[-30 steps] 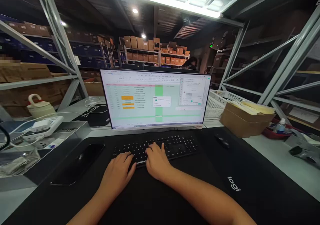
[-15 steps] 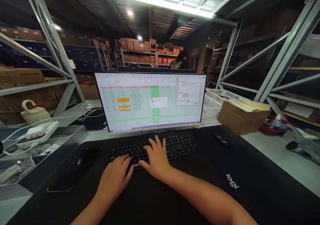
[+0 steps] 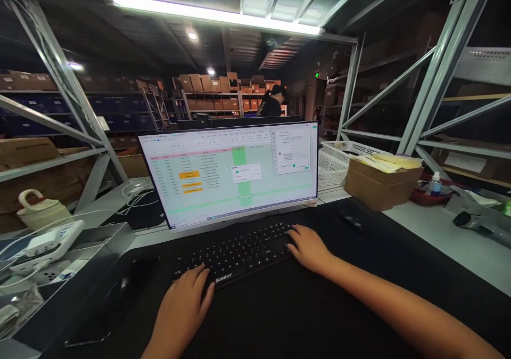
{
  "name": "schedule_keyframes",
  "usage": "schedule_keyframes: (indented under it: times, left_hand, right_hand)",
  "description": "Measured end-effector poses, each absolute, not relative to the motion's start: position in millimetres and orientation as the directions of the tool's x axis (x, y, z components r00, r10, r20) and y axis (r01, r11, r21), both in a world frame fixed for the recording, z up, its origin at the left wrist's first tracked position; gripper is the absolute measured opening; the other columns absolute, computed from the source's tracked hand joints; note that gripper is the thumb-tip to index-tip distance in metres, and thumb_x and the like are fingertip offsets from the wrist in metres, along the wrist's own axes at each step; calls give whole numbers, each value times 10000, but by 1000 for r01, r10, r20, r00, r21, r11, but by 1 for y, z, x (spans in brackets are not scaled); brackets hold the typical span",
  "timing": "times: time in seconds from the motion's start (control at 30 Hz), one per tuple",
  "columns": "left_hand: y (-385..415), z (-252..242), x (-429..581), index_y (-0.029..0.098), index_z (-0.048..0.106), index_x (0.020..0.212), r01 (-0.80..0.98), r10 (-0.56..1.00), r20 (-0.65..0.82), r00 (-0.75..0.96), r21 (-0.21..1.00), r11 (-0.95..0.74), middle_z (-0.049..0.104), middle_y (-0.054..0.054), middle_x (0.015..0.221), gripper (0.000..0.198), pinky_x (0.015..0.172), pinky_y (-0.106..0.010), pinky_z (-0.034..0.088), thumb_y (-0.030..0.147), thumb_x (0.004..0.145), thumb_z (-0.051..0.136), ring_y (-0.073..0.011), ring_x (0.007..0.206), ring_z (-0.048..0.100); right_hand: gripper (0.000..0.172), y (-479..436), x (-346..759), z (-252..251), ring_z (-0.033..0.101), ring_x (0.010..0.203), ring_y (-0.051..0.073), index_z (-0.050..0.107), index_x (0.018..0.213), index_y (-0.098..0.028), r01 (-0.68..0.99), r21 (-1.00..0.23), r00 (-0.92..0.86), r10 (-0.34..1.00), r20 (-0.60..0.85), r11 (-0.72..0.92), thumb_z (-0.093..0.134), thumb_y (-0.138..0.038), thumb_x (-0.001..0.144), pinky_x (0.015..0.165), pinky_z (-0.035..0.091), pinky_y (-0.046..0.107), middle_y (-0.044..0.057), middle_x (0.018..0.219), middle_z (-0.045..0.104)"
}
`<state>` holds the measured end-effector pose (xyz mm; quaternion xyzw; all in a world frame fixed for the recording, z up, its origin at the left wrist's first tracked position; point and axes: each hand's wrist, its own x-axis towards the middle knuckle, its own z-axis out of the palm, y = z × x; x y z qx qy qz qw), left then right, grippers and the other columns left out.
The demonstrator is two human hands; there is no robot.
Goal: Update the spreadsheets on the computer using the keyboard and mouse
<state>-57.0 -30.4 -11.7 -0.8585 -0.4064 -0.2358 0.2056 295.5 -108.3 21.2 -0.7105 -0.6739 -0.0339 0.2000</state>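
A black keyboard (image 3: 243, 252) lies on the dark desk mat in front of me. My left hand (image 3: 186, 298) rests at its lower left corner, fingers extended over the keys and thumb apart. Over the right end of the keyboard is my right hand (image 3: 309, 247), its fingers stretched out and holding nothing. Behind the keyboard stands a lit monitor (image 3: 207, 188) with a spreadsheet, a small pop-up box and a chat window. To the right, a black mouse (image 3: 351, 221) sits on the mat, away from my hand.
A phone-like dark object (image 3: 115, 295) lies left on the mat, beside a grey tray (image 3: 91, 263) with cables and chargers. At right are a cardboard box (image 3: 379, 186), white baskets (image 3: 333, 167) and a scanner (image 3: 475, 223). Beyond the monitor, a person (image 3: 273, 102) is near shelves.
My right hand has moved right, from the middle of the keyboard to its right end. The left hand stays at the left side. The view has shifted slightly, and the person behind the monitor has changed posture.
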Motion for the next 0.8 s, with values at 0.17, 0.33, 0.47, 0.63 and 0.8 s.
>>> schedule_keyframes:
  times: [0.17,0.33,0.47,0.63,0.8]
  left_hand:
    - [-24,-21,-59,151,724,1103,790,577,596,559,-170,-590,729,-147,1166,476,858,-456,587,457,934,399,-289,1018,695]
    - [-23,-24,-59,150,722,1136,812,632,557,539,-144,-566,716,-142,1216,556,900,-462,573,506,930,348,-290,1072,682]
    - [-24,-25,-59,143,715,1163,821,658,540,525,-119,-558,707,-142,1240,593,949,-471,550,525,922,331,-291,1118,665]
    - [-21,-27,-60,126,720,1149,816,652,550,522,-100,-569,707,-155,1232,619,956,-485,544,541,913,326,-300,1108,668]
    - [-18,-29,-60,125,717,1151,816,659,543,521,-88,-572,711,-153,1225,620,947,-482,548,540,907,326,-294,1093,673]
  right_hand:
    - [393,-136,352,2,596,1242,175,640,1271,-200,939,-335,214,903,373,-84,435,-269,943,1074,459,314,93,1347,636]
    - [351,-135,350,-2,658,1143,177,713,1141,-211,966,-236,198,885,420,-104,436,-224,925,1011,505,322,67,1230,713]
    - [328,-136,346,1,682,1071,179,735,1070,-228,985,-152,146,876,459,-85,453,-186,909,939,533,309,49,1156,746]
    - [316,-139,347,1,685,991,179,727,1047,-240,992,-127,73,877,476,-14,474,-138,888,881,542,309,39,1076,759]
    - [279,-139,348,2,672,926,186,688,1095,-237,970,-234,178,844,506,-64,482,-204,910,834,541,324,44,960,746]
